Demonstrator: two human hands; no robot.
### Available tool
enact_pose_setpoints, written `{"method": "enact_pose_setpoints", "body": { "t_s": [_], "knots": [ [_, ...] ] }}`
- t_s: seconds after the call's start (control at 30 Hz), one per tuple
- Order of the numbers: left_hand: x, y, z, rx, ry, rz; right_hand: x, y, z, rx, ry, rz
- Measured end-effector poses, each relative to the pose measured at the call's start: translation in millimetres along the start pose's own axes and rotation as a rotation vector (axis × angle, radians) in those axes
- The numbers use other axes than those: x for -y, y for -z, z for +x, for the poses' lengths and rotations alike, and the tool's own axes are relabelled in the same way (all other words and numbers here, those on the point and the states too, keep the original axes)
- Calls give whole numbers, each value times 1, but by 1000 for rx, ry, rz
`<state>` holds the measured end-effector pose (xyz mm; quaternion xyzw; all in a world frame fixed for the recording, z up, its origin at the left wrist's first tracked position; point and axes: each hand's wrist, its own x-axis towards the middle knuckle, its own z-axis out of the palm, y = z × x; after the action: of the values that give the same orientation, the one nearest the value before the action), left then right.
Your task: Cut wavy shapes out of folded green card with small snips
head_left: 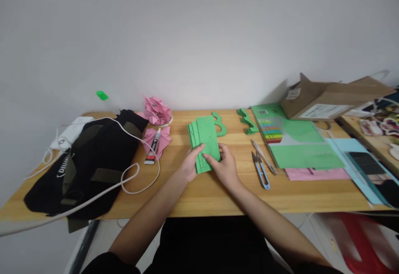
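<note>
A small stack of green paper pieces (207, 135), fanned out at its left side, is held above the wooden table between my two hands. My left hand (190, 164) grips its lower left edge, thumb on top. At the lower right edge, my right hand (227, 164) is closed on the same stack, its thumb also lying over the top sheet. Just behind the stack lies a green paper cutout (222, 129) with curved edges, partly covered by it. Another curvy green cutout (247, 122), seemingly folded or layered, is farther right. Fingers under the paper are hidden.
Blue thread snips (261, 172) and a pen-like tool (263, 157) lie right of my hands. Left are a glue tube (152, 147), pink folded paper (156, 111), a black bag (90, 166) and a white cable (87, 203). A cardboard box (327, 95) stands behind a green paper pack (299, 141).
</note>
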<state>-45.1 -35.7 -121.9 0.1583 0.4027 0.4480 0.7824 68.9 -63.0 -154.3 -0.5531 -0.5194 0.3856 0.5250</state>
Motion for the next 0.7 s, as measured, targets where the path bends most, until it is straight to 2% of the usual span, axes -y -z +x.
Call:
{"method": "enact_pose_setpoints", "body": {
  "t_s": [0.23,0.37,0.5,0.6,0.7],
  "knots": [
    [1,-2,-1,29,11,-11,2,4,2,-49,-35,-41],
    [-3,-2,0,22,-43,-24,12,25,11,-99,-50,-89],
    [-15,3,3,29,-107,-24,23,62,7,-18,-105,-137],
    [-23,8,3,48,-175,-16,23,82,-16,91,-158,-226],
    [-24,11,0,110,-213,48,21,90,-42,177,-202,-343]
  ]
}}
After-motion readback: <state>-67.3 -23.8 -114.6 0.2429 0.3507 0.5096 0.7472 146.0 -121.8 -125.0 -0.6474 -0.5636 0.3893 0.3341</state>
